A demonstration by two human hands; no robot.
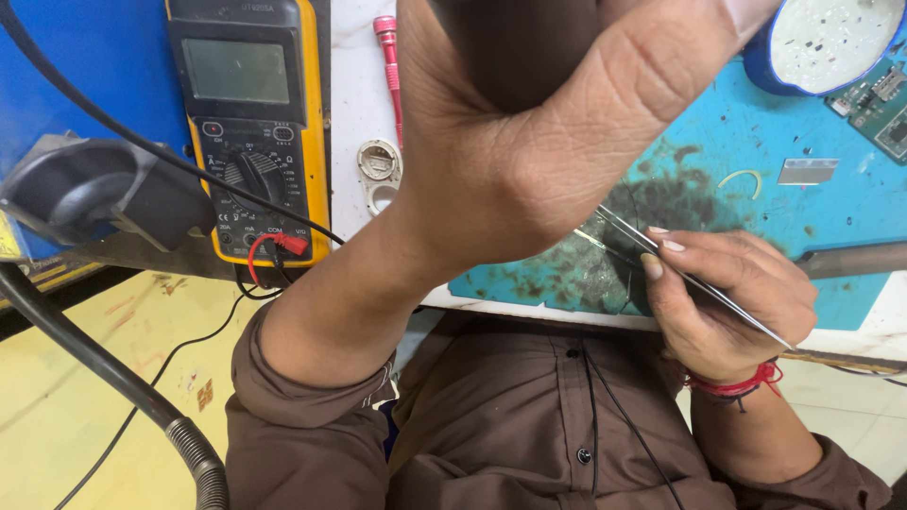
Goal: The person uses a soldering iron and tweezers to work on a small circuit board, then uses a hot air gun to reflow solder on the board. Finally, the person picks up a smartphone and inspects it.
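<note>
The right hand (732, 302) pinches slim metal tweezers (694, 281), tips down on the stained blue work mat (737, 151) of the bench, while the raised left hand (557, 123) clenches a dark object near the camera, the work apparently mid-way.

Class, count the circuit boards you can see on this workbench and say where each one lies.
1. A green circuit board lies at the far right edge of the blue mat, just below the blue dish. The raised left hand covers much of the bench, so others may be hidden.
</note>
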